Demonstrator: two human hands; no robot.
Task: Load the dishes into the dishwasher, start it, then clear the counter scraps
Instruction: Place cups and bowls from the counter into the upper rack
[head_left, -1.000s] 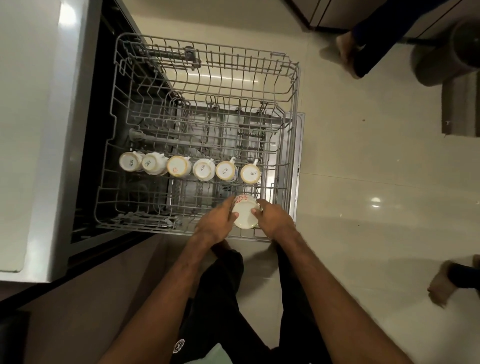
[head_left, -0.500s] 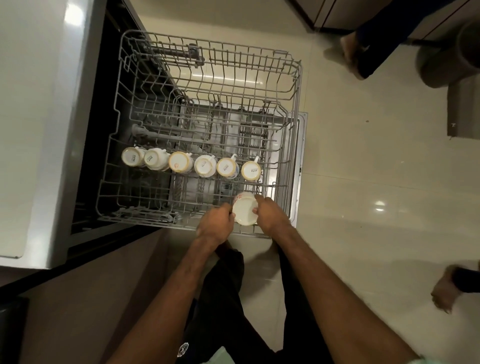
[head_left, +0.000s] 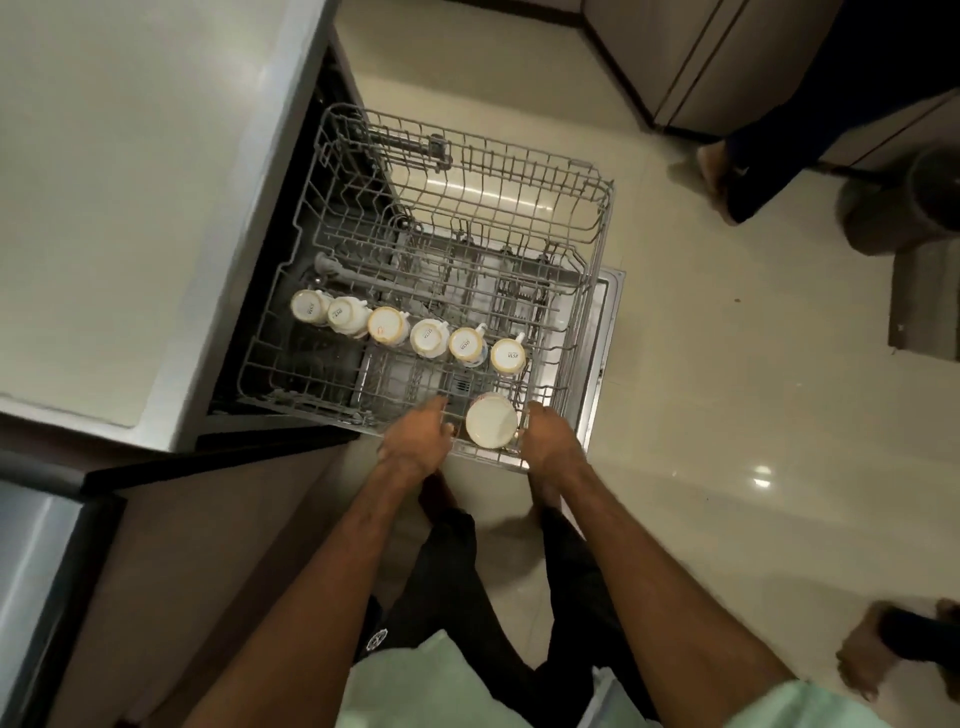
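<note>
Fingers (head_left: 439, 411) of the left grip (head_left: 415, 441) hang loosely curled over the near rim of the grey wire rack (head_left: 519, 149) and hold nothing. Just right of that grip, and apart from it, a white glazed ceramic cup (head_left: 491, 422) sits with its round base up in the rack's near right corner. The right grip (head_left: 550, 441) touches the cup's right side with curled fingers; whether it pinches the handle cannot be told. Beyond both grips a row of six white ceramic cups (head_left: 429, 336) stands upside down, slanting away to the left, small dark print on their bases. Under the rack lies the brushed steel door (head_left: 610, 312). Far left of the left grip is the smooth pale bench (head_left: 130, 182).
</note>
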